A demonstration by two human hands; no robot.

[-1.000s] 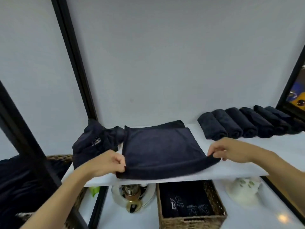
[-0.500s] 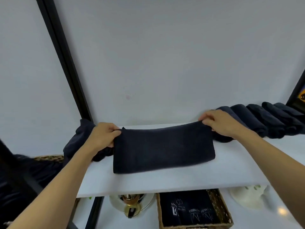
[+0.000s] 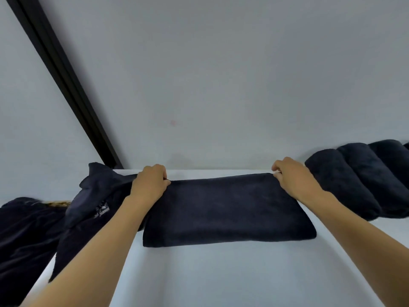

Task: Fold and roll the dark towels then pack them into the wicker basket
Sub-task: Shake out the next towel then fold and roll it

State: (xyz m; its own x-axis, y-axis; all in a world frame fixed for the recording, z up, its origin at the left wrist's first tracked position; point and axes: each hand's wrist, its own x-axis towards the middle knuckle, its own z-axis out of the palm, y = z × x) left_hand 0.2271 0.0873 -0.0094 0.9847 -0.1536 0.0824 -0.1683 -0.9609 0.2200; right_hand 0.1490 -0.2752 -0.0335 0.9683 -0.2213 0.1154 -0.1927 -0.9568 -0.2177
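A dark navy towel (image 3: 223, 209) lies folded in half on the white shelf (image 3: 221, 273), a long flat band with its fold toward me. My left hand (image 3: 150, 185) pinches its far left corner. At the far right corner my right hand (image 3: 292, 176) pinches the edge. Several rolled dark towels (image 3: 354, 180) lie side by side at the right, just beyond my right hand. A heap of unfolded dark towels (image 3: 88, 207) sits at the shelf's left end, touching my left forearm. Only a sliver of a wicker basket rim (image 3: 57, 203) shows at the left.
A grey wall (image 3: 221, 74) rises right behind the shelf. A black frame post (image 3: 66, 85) slants down to the shelf's back left corner. More dark cloth (image 3: 24, 240) fills the lower left, below the shelf edge.
Both hands carried the towel's near edge over to the far edge, folding it in half, and now hold the far corners. The view has tilted up, hiding the lower shelf and its basket.
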